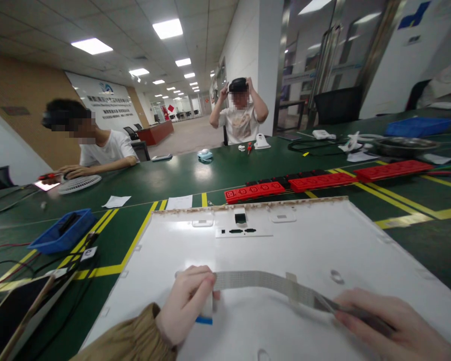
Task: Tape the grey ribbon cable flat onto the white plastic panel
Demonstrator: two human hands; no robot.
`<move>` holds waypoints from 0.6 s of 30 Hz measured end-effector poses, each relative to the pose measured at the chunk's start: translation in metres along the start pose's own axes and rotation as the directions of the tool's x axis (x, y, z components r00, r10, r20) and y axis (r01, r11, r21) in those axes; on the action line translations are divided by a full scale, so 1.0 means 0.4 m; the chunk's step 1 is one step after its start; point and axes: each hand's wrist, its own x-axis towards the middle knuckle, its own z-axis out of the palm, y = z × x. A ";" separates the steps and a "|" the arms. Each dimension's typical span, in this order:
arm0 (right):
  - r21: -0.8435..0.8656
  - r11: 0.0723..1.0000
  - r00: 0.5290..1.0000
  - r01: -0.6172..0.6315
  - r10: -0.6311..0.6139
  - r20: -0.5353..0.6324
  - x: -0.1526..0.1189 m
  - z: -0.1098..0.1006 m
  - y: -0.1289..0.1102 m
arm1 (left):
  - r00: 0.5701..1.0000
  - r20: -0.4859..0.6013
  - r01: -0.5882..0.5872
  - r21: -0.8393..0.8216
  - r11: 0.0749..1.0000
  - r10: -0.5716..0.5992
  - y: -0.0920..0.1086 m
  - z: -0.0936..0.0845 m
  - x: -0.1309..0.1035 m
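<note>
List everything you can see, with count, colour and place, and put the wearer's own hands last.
White panel: one, white, on the near table
Ribbon cable: one, grey, stretched over the panel
Blue tab: one, blue, below the cable's left end
Red strips: three, red, beyond the panel
Blue trays: two, blue, left and far right
Round grille: one, white, far left
Table: green, count unclear, yellow tape lines
Co-workers: at least two, white tops, across the table
Ceiling lights: many, white, overhead
Small clutter: mixed colours, far right, too blurred to count
Left hand: one, brown sleeve, holding the cable's left part
Right hand: one, sleeve unseen, holding its right part
</note>
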 end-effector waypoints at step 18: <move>0.152 0.988 0.986 -0.010 0.035 -0.163 -0.009 -0.007 -0.025 | 0.986 -0.114 -0.127 -0.039 0.991 0.122 0.017 -0.010 -0.009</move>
